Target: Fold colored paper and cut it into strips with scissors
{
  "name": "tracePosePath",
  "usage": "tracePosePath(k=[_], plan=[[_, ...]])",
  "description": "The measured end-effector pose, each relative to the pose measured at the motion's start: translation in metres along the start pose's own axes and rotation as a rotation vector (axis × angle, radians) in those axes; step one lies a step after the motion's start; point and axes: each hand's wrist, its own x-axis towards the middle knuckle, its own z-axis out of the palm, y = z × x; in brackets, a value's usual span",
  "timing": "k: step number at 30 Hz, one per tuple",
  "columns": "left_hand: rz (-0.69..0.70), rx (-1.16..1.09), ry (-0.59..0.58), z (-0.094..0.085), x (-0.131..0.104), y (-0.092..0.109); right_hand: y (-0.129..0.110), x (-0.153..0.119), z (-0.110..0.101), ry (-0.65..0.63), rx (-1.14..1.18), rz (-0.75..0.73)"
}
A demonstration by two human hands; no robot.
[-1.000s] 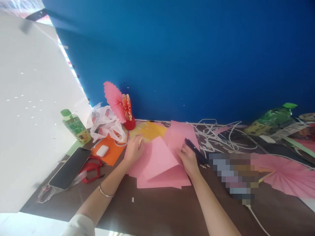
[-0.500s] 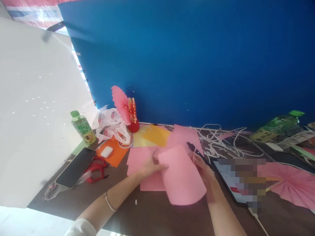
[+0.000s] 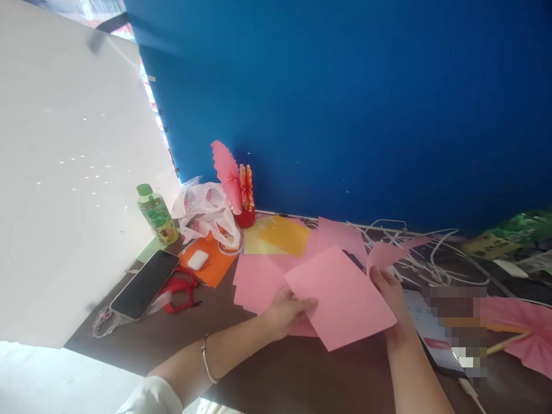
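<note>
A flat pink paper sheet is held tilted above the table, its left edge pinched between the thumb and fingers of my left hand. My right hand is at the sheet's right side, with its fingers closed on a curled pink paper strip. Part of the right hand is behind the sheet. Beneath and behind the held sheet lie more pink sheets, with yellow paper on them. A dark object, partly hidden, shows between the sheet and the strip.
At left are a green-capped bottle, a phone, red scissors-like handles, a white case on orange paper and a plastic bag. White cables, a tablet and a pink paper fan are at right.
The held sheet has gone from curved to flat. My right hand has moved right and up, and the pink strip now stands out beside the sheet. The view has shifted slightly.
</note>
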Motion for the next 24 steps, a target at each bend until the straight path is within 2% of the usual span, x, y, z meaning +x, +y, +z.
tracePosePath(k=[3, 5, 8, 10, 13, 18, 24], plan=[[0.113, 0.195, 0.129, -0.011, 0.009, 0.016, 0.008, 0.000, 0.011, 0.043, 0.002, 0.000], [0.229, 0.485, 0.334, -0.026, 0.017, 0.032, 0.012, -0.004, 0.022, 0.052, -0.048, -0.051], [0.413, 0.880, 0.541, -0.048, 0.027, 0.055, 0.017, -0.014, 0.039, 0.064, -0.149, -0.117], [0.477, 1.034, 0.555, -0.056, 0.030, 0.065, 0.018, -0.020, 0.047, 0.072, -0.203, -0.139], [0.502, 1.152, 0.563, -0.057, 0.028, 0.069, 0.019, -0.025, 0.051, 0.092, -0.211, -0.176], [0.508, 1.185, 0.528, -0.052, 0.026, 0.067, 0.018, -0.026, 0.049, 0.125, -0.225, -0.208], [0.531, 1.189, 0.514, -0.058, 0.031, 0.064, 0.010, -0.028, 0.046, 0.165, -0.217, -0.189]])
